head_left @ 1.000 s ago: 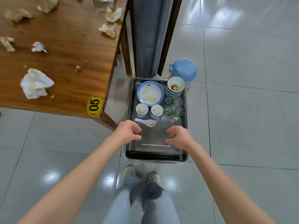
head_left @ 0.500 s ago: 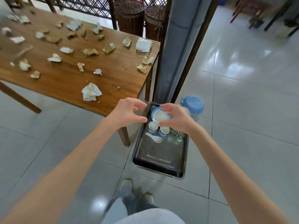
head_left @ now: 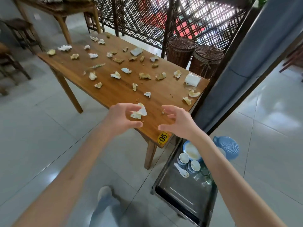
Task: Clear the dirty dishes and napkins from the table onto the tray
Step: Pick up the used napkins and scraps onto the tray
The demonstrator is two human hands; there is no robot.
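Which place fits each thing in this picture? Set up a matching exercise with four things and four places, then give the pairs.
Things:
1. white spoon
2. yellow 05 sticker
3. blue shell-shaped lid
4. wicker baskets

Places:
A. on the floor beside the tray
B. by the lattice screen behind the table
C. inside the tray
D. on the table's near corner

Pairs: 1-C, 2-D, 3-A, 4-B
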